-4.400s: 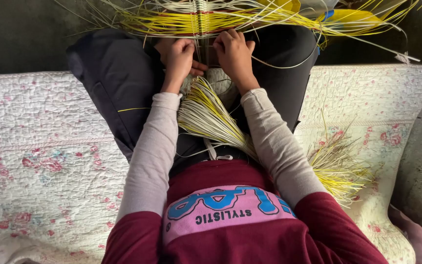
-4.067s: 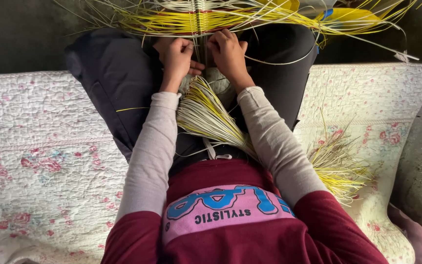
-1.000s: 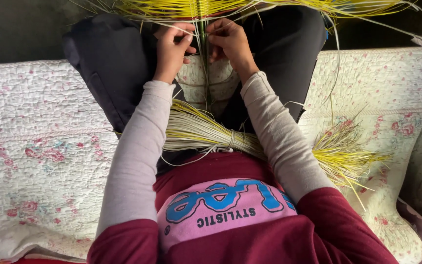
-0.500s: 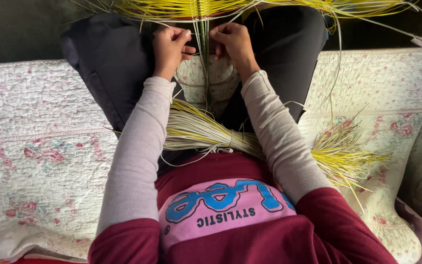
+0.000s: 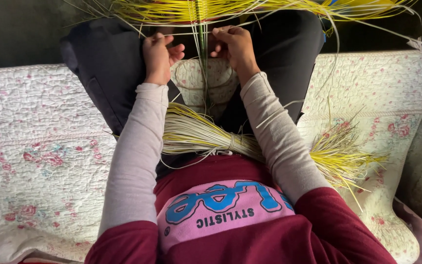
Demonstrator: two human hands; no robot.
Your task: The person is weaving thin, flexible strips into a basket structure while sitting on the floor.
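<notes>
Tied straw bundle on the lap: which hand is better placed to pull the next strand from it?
Probably the left hand. The tied straw bundle fans its loose ends toward the left forearm, directly below that hand. The right hand pinches strands at the woven strip, and its forearm crosses over the bundle's bound middle.

Home craft spot: floral quilted mat [image 5: 40, 146], tied straw bundle [image 5: 206, 139] on lap.

White floral quilted mattress [image 5: 40, 146], seated person's dark-trousered legs [image 5: 108, 73] on it, yellow straw bundle [image 5: 338, 156] lying right
</notes>
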